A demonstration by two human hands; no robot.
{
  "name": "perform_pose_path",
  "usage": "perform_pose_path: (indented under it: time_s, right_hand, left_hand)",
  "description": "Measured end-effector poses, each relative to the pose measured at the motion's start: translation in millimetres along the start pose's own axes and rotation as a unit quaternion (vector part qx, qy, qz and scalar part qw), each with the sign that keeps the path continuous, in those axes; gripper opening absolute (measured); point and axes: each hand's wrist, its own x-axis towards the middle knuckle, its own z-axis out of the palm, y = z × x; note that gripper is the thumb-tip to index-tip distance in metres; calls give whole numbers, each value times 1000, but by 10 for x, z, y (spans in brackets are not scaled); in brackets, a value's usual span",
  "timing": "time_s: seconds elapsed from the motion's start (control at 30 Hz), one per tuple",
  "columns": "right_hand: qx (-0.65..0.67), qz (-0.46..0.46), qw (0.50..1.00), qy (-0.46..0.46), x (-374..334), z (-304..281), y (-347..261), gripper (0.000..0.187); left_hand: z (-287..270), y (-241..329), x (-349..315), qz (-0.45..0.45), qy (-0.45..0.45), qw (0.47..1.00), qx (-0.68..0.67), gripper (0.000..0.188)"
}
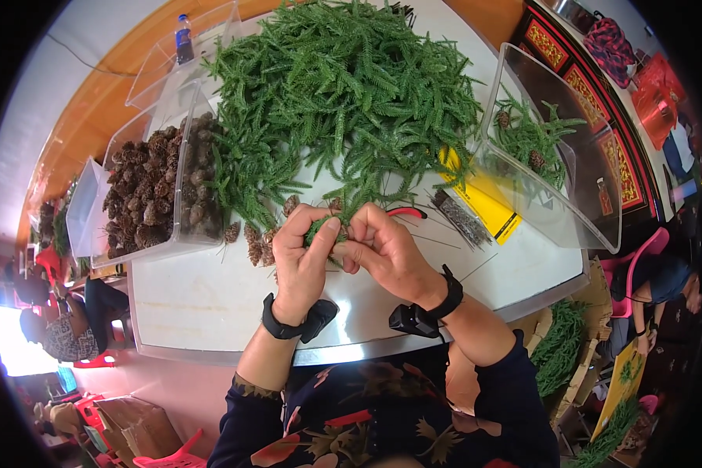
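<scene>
My left hand [303,253] and my right hand [390,253] meet over the near middle of the white table [203,304]. Between them is a green artificial pine sprig [317,231], mostly hidden by the fingers. The left thumb and fingers pinch it from the left. My right thumb and fingers close on it from the other side; a brown bit shows there, too covered to name. Several loose pine cones [254,246] lie just left of my left hand. Behind my right hand rests a tool with a red curved handle [407,211].
A big heap of green pine sprigs [343,86] covers the far table. A clear bin of pine cones [144,195] stands left; another clear bin [550,191] holds finished-looking sprigs with cones at right. Dark thin wires [462,221] lie by a yellow package [491,207]. Other people sit beyond both sides.
</scene>
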Motion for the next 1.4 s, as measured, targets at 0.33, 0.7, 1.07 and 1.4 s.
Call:
perform_pose_path:
  time_s: [0.33, 0.7, 1.07, 1.4]
  right_hand:
    - [-75, -51, 995, 38, -13, -35, 69, 23]
    - [-247, -87, 965, 22, -25, -71, -102, 23]
    - [-380, -246, 883, 125, 150, -158, -344, 11]
    - [-383, -178, 902, 93, 87, -48, -545, 7]
  left_hand:
    - [70, -28, -13, -82, -40, 993, -70, 18]
    - [103, -50, -88, -105, 3, 991, -88, 14]
    - [109, 6, -40, -21, -44, 998, -31, 8]
    - [56, 138, -60, -134, -96, 970, -178, 12]
